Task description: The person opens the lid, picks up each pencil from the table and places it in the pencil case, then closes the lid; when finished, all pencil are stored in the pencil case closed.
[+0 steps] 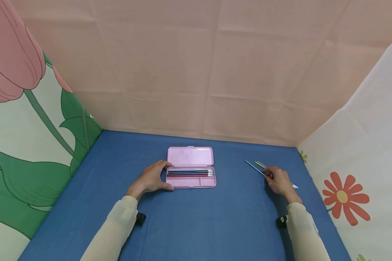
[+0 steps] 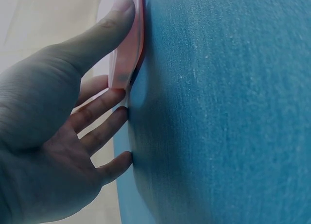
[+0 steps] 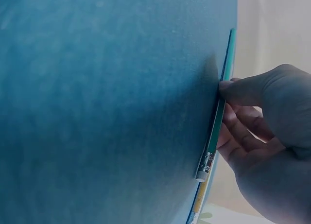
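Note:
A pink pencil case (image 1: 183, 183) lies on the blue cloth, its lid (image 1: 190, 156) folded back. Dark pencils (image 1: 187, 172) and a red one lie side by side in its longer compartment. My left hand (image 1: 154, 177) holds the case's left end, thumb at the near side and fingers toward the hinge. To the right, my right hand (image 1: 278, 181) pinches a blue-green pencil (image 3: 214, 127) between thumb and fingers, close over the cloth. Its eraser end points toward me. Beside it lies a yellow pencil (image 3: 198, 199), partly hidden by the hand, with another blue-green tip alongside.
The blue cloth (image 1: 215, 224) covers the table. A beige cloth wall (image 1: 196, 72) rises behind it. Printed panels stand at both sides, a tulip (image 1: 13, 54) on the left and a red flower (image 1: 356, 198) on the right. A black wrist strap shows at each sleeve.

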`<action>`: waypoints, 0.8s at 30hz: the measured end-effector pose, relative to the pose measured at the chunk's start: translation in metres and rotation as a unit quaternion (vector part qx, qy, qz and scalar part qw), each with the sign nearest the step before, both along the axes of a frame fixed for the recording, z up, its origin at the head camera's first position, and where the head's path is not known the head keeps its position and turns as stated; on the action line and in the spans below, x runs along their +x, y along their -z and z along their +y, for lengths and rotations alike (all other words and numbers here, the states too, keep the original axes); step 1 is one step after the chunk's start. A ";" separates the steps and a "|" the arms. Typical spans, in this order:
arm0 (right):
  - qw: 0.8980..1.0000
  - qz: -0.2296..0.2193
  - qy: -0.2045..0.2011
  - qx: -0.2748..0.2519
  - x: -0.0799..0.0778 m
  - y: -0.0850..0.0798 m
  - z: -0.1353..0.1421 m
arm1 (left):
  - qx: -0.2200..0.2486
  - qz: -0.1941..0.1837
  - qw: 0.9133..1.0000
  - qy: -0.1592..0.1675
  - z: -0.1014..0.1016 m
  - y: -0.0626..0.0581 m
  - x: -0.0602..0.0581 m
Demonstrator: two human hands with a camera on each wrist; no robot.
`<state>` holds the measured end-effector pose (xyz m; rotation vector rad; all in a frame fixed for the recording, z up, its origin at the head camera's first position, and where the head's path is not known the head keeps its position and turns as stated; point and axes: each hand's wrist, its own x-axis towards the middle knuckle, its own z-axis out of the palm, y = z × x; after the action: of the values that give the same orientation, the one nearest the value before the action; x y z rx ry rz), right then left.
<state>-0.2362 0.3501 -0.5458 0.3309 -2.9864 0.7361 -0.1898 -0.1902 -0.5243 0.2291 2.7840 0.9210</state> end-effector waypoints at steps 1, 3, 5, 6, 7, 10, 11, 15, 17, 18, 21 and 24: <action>1.000 0.000 -0.001 0.000 0.000 0.000 0.000 | 0.000 0.001 1.000 0.000 0.000 0.000 0.000; 1.000 0.004 -0.004 -0.001 0.001 -0.001 0.001 | 0.001 0.001 1.000 -0.001 0.000 0.000 0.000; 1.000 0.009 -0.008 -0.005 0.002 -0.002 0.000 | 0.004 0.000 1.000 -0.002 0.000 0.000 0.000; 1.000 0.013 -0.009 -0.007 0.003 -0.002 0.000 | 0.005 -0.001 1.000 -0.003 0.000 0.000 0.000; 1.000 0.016 -0.011 -0.008 0.004 -0.003 -0.001 | 0.005 -0.001 1.000 -0.003 0.000 0.000 0.000; 0.999 0.024 -0.017 -0.013 0.006 -0.005 -0.004 | 0.005 -0.001 1.000 -0.003 0.000 0.000 0.001; 0.999 0.027 -0.019 -0.014 0.006 -0.006 -0.005 | 0.005 -0.002 1.000 -0.003 0.001 0.000 0.001; 0.999 0.039 -0.026 -0.015 0.008 -0.012 -0.014 | 0.004 -0.003 1.000 -0.001 0.001 0.000 0.001; 0.998 0.046 -0.032 -0.017 0.009 -0.016 -0.019 | 0.006 -0.002 1.000 -0.001 0.000 -0.001 0.001; 0.998 0.050 -0.037 -0.019 0.010 -0.018 -0.022 | 0.006 -0.001 1.000 -0.001 0.000 -0.001 0.002; 0.996 0.068 -0.055 -0.027 0.011 -0.023 -0.031 | 0.008 -0.003 1.000 -0.003 0.001 -0.002 0.002; 0.993 0.085 -0.078 -0.030 0.011 -0.026 -0.041 | 0.006 -0.003 1.000 -0.002 0.001 -0.002 0.001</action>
<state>-0.2252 0.3090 -0.5202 0.5982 -2.7967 0.7664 -0.1886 -0.1894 -0.5220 0.2220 2.7746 0.9383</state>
